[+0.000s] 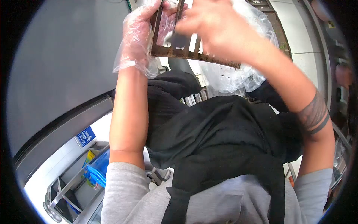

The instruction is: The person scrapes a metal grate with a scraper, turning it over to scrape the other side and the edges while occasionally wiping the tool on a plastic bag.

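Note:
My left hand (pixel 137 33), in a loose clear plastic glove, grips a rusty brown slotted metal grate (pixel 161 51) by its left side near the top of the view. The grate is tilted, and part of it lies hidden behind my right hand (pixel 220 28). That hand is bare and blurred by motion, with its fingers closed over the slots. Just below its fingertips shows a small dark grey flat piece (pixel 181 40); what exactly it is I cannot tell. A crumpled clear plastic bag (pixel 227 80) lies under and beyond the grate.
A large grey panel (pixel 67 48) stands close on my left. Below it, blue plastic containers (pixel 99 168) sit on a metal rack, near a blue label (pixel 85 136). White floor tiles (pixel 298 22) show at the upper right. My black apron (pixel 227 138) fills the middle.

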Action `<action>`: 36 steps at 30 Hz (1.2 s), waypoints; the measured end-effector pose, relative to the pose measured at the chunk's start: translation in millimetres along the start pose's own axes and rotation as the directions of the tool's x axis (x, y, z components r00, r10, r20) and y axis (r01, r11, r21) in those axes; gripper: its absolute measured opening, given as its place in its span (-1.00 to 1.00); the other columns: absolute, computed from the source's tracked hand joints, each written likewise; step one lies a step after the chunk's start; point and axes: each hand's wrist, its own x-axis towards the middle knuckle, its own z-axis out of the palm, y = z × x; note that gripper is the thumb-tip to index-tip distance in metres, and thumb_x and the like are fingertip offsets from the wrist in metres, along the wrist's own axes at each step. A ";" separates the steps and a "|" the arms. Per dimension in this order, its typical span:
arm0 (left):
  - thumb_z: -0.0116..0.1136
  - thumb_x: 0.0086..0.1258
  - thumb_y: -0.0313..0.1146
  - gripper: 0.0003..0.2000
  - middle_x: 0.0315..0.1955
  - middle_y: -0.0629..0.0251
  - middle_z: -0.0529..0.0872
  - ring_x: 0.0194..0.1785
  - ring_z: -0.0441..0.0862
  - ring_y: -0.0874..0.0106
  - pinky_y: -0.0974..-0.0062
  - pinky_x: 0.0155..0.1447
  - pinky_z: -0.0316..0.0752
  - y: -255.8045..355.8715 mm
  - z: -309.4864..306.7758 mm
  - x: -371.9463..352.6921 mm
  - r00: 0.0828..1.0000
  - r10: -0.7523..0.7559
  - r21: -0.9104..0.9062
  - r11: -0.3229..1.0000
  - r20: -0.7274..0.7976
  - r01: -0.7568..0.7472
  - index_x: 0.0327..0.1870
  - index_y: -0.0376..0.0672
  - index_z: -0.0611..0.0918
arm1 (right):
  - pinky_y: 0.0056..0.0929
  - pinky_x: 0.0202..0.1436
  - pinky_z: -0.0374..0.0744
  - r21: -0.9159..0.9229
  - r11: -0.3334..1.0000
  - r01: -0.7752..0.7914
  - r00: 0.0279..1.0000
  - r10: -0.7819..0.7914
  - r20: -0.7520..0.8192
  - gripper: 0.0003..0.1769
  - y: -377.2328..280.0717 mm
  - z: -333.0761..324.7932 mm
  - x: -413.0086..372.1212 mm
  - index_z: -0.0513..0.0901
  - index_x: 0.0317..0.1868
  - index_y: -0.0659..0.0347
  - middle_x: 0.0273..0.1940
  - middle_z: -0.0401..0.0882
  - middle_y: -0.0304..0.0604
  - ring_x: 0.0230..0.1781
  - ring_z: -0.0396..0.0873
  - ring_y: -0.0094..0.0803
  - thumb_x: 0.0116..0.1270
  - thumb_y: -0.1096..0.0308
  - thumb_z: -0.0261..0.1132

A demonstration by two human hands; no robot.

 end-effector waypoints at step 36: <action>0.23 0.66 -0.18 -0.68 -0.22 0.13 0.81 -0.28 0.83 0.30 0.36 -0.23 0.77 -10.6 15.1 4.3 1.000 -0.020 0.067 0.998 -0.007 0.020 0.02 -0.34 0.69 | -0.09 0.32 0.35 -0.075 0.959 0.272 0.953 -0.258 0.158 -0.90 9.2 -48.9 7.7 0.78 -0.24 0.03 -0.21 0.66 -0.26 0.12 0.58 -0.29 0.31 0.28 0.35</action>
